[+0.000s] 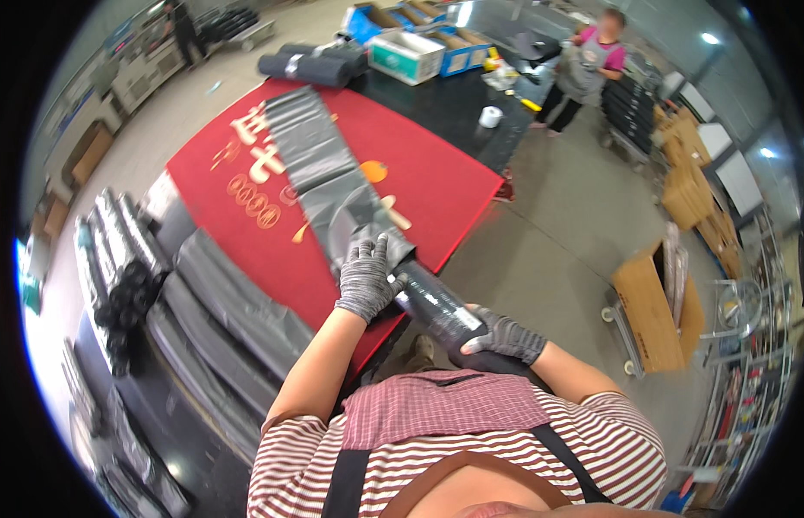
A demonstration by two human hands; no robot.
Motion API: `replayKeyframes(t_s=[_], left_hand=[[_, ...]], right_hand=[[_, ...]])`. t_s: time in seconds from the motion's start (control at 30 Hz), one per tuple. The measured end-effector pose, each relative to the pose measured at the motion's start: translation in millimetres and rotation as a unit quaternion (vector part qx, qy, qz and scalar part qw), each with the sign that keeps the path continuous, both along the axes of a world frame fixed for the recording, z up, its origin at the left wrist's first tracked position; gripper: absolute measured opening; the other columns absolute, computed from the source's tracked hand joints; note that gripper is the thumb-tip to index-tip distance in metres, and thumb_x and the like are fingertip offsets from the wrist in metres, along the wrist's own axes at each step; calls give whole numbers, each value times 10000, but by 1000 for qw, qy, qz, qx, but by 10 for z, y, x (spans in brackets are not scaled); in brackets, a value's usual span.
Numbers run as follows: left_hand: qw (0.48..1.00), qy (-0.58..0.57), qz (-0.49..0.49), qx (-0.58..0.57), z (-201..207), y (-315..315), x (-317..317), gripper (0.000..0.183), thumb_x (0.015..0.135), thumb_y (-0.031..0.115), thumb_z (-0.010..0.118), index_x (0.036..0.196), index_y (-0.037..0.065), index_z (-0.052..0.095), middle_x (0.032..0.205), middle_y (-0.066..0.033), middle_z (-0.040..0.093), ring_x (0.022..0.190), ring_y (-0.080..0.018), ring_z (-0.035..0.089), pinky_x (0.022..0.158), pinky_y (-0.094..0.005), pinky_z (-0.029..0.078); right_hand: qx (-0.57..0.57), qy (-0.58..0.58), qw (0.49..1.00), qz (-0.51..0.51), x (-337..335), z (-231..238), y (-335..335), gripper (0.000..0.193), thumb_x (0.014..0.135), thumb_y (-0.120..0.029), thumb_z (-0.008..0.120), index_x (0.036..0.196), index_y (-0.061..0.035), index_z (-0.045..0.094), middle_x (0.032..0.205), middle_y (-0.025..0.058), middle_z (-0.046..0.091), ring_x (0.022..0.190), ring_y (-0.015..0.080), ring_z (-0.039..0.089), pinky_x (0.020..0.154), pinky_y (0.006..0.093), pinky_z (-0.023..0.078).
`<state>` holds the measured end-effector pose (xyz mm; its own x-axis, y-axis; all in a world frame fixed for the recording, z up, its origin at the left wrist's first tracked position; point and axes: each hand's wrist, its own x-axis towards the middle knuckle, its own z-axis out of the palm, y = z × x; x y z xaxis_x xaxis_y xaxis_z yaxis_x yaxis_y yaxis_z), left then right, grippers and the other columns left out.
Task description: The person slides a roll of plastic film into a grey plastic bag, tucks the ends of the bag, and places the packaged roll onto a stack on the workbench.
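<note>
A long grey plastic bag (311, 142) lies flat and creased across the red cloth (441, 186) on the table. My left hand (366, 276), in a grey striped glove, is closed on the near end of this bag, its fingers over the top. Against that end lies a shiny black wrapped roll (436, 306) with a white label, slanting down toward my body. How far its far end reaches into the bag is hidden. Around the roll's near part, my right hand (506, 337), gloved alike, is closed with the thumb on top.
Several dark rolls (221, 285) lie at my left beside shiny wrapped rolls (121, 250). At the table's back are black rolls (307, 67), a green-white box (406, 56) and a tape roll (490, 116). A cardboard box (648, 302) stands on a cart at right; another person (592, 65) stands beyond.
</note>
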<state>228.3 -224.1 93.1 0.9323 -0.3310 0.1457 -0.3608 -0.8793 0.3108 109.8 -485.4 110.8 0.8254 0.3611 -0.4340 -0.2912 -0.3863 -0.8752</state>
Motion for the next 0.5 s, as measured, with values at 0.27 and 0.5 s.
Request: replayKeyframes(t_s=[0.27,0.5], left_hand=[[983,8,-94,155,-362,-406,551,219,799,211,563,918,92,702,998,-100,641,1053,-286,563,885,-392,464],[979,-34,173,-99,-553,-44,-154,656,740,281,681,1283,15,427,1354,-225,411,1253,-372,397,1013,-495,356]], right_hand=[[-41,15,999,9,17,32,37,984,628,-382,832,1386,8,340,1310,163,487,1257,265,430,1062,358,323],[-10,7,999,-33,30,-144,-34,952,598,-386,831,1345,18,401,1241,150,540,1178,245,497,1021,344,372]])
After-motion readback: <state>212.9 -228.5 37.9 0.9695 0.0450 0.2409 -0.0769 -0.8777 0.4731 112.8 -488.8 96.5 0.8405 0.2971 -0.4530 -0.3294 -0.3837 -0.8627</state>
